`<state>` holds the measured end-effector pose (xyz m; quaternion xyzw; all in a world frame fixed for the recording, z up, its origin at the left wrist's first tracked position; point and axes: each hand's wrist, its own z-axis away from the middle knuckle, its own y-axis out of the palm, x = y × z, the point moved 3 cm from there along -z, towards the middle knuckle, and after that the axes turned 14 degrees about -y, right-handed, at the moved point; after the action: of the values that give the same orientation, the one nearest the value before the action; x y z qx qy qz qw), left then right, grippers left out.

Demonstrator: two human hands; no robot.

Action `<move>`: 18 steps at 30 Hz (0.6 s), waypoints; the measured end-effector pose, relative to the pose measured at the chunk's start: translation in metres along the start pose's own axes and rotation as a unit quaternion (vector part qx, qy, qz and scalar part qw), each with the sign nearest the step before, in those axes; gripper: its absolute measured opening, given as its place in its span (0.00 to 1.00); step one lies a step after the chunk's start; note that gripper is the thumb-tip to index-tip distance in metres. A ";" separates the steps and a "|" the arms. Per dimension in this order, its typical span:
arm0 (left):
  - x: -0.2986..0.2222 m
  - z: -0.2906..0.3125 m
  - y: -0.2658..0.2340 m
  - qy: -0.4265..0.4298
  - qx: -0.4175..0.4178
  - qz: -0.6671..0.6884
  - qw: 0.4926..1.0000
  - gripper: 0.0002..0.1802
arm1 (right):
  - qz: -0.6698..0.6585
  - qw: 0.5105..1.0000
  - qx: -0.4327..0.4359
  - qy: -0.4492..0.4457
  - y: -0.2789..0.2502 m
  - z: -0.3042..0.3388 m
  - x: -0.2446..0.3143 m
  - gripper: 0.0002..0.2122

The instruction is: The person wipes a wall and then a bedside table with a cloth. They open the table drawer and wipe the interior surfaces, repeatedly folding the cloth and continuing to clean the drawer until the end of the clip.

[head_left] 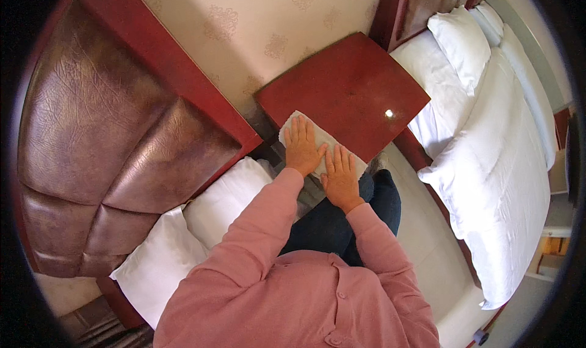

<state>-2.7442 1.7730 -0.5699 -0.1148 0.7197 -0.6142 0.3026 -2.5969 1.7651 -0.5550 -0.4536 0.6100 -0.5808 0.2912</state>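
Note:
A pale folded cloth point(325, 138) lies along the near edge of a dark red wooden nightstand point(354, 85). My left hand point(302, 148) rests flat on the cloth's left part, its fingers stretched out and pointing away from me. Beside it, my right hand point(340, 176) presses on the right part with fingers extended. Both palms bear down on the cloth and neither grips it. The portion of the cloth beneath the hands is hidden.
On the left stands a bed with a brown padded headboard point(97, 116) and white pillows point(220, 195). A second bed with white bedding point(494, 165) is at the right. Patterned wallpaper point(244, 24) covers the wall behind the nightstand. Pale floor point(421, 226) runs between the beds.

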 end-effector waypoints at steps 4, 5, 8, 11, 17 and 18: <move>0.015 -0.016 -0.003 -0.021 0.000 0.002 1.000 0.46 | -0.013 1.000 0.001 -0.025 0.001 -0.022 0.003 0.32; 0.019 -0.020 -0.004 -0.027 -0.003 0.003 1.000 0.46 | -0.009 0.999 -0.020 -0.041 0.001 -0.027 0.003 0.33; 0.026 -0.032 -0.004 -0.040 -0.001 0.009 0.999 0.46 | -0.030 0.998 -0.005 -0.050 0.005 -0.041 -0.003 0.34; 0.031 -0.047 -0.004 -0.058 -0.006 0.013 0.998 0.47 | -0.031 0.998 -0.030 -0.055 0.009 -0.055 -0.009 0.34; 0.041 -0.070 -0.001 -0.098 -0.002 0.009 0.995 0.49 | -0.037 0.997 -0.030 -0.068 0.014 -0.081 -0.017 0.32; 0.042 -0.074 -0.001 -0.102 -0.013 0.009 0.995 0.49 | -0.047 0.996 -0.036 -0.072 0.015 -0.085 -0.018 0.32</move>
<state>-2.8204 1.8102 -0.5767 -0.1741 0.6943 -0.5867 0.3786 -2.6673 1.8178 -0.5591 -0.5328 0.5862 -0.5369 0.2904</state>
